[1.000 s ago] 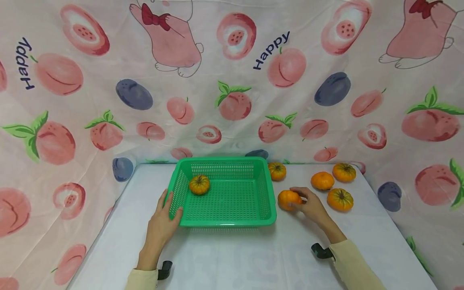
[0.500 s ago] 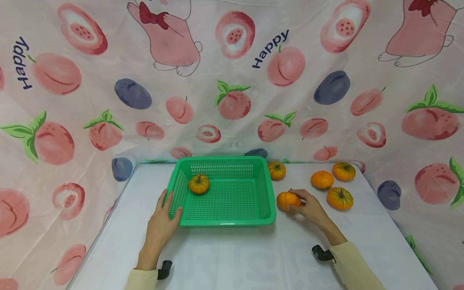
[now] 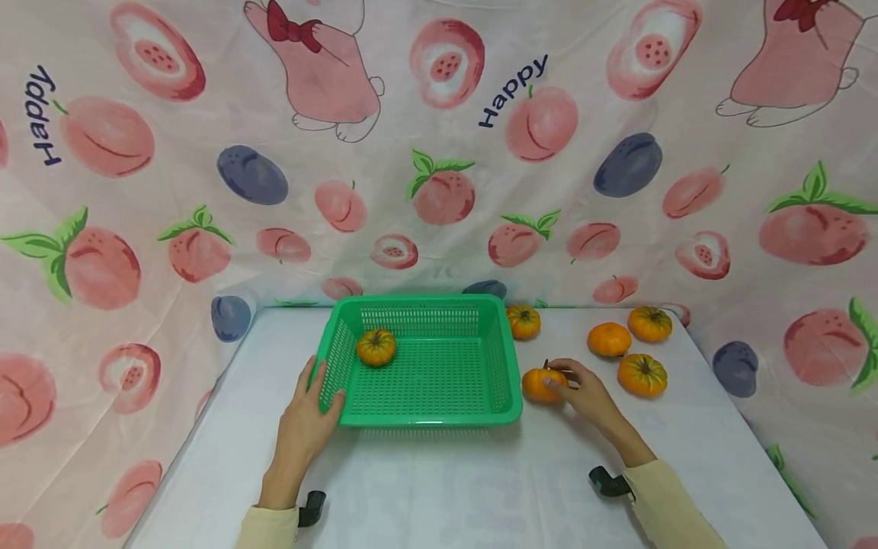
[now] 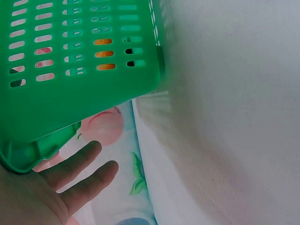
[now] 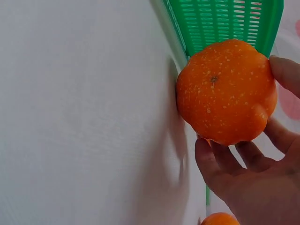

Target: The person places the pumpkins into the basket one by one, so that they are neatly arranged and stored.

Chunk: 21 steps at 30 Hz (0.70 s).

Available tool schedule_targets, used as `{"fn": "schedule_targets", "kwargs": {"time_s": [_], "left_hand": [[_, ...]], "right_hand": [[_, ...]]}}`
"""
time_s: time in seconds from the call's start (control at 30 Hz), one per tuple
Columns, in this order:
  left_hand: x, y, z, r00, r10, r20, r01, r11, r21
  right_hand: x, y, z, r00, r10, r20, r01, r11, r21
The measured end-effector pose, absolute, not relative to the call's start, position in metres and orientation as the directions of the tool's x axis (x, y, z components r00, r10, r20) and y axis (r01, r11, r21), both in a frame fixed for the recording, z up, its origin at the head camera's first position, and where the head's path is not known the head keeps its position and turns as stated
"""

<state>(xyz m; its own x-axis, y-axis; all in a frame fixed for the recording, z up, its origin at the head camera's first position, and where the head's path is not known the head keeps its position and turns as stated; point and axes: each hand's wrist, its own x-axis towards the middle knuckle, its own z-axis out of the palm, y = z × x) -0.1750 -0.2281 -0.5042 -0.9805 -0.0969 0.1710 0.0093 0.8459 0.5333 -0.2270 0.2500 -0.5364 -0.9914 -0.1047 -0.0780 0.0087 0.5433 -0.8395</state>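
My right hand grips a small orange pumpkin just right of the green plastic basket. In the right wrist view, the thumb and fingers sit around the pumpkin, whose speckled underside faces the camera. In the head view its dark stem points up. My left hand rests at the basket's left rim, fingers spread and nearly straight. Two of those fingers extend beside the basket wall in the left wrist view. Inside the basket, towards the left, lies a striped pumpkin.
Behind the basket's right corner sits another pumpkin. Three more stand at the right: an orange one, a striped one and one at the back. A fruit-patterned cloth hangs behind the white table.
The pumpkin in my right hand has shifted slightly left and tipped, so its stem now shows on top. My left hand and the basket stay in place.
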Motion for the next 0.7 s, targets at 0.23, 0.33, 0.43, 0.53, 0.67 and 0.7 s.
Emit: {"fn": "schedule_targets", "kwargs": {"time_s": [0.23, 0.33, 0.43, 0.53, 0.67, 0.7], "left_hand": [[-0.175, -0.228, -0.503, -0.981, -0.094, 0.167, 0.010, 0.845, 0.535], [-0.175, -0.228, -0.502, -0.982, -0.094, 0.167, 0.010, 0.844, 0.537], [-0.175, -0.228, -0.501, -0.982, -0.095, 0.166, 0.010, 0.842, 0.539], [-0.174, -0.228, -0.501, -0.982, -0.095, 0.163, 0.008, 0.840, 0.543], [-0.174, -0.227, -0.500, -0.983, -0.096, 0.156, 0.005, 0.839, 0.543], [-0.174, -0.227, -0.500, -0.983, -0.096, 0.154, 0.003, 0.840, 0.543]], "right_hand": [[-0.226, 0.250, -0.535, -0.975, -0.145, -0.167, 0.060, 0.554, -0.831], [-0.226, 0.251, -0.535, -0.971, -0.163, -0.173, 0.049, 0.575, -0.816], [-0.224, 0.252, -0.534, -0.972, -0.160, -0.171, 0.046, 0.584, -0.811], [-0.223, 0.253, -0.531, -0.973, -0.159, -0.166, 0.042, 0.589, -0.807], [-0.222, 0.254, -0.526, -0.976, -0.148, -0.161, 0.045, 0.585, -0.810], [-0.222, 0.254, -0.525, -0.977, -0.148, -0.157, 0.042, 0.585, -0.810]]}}
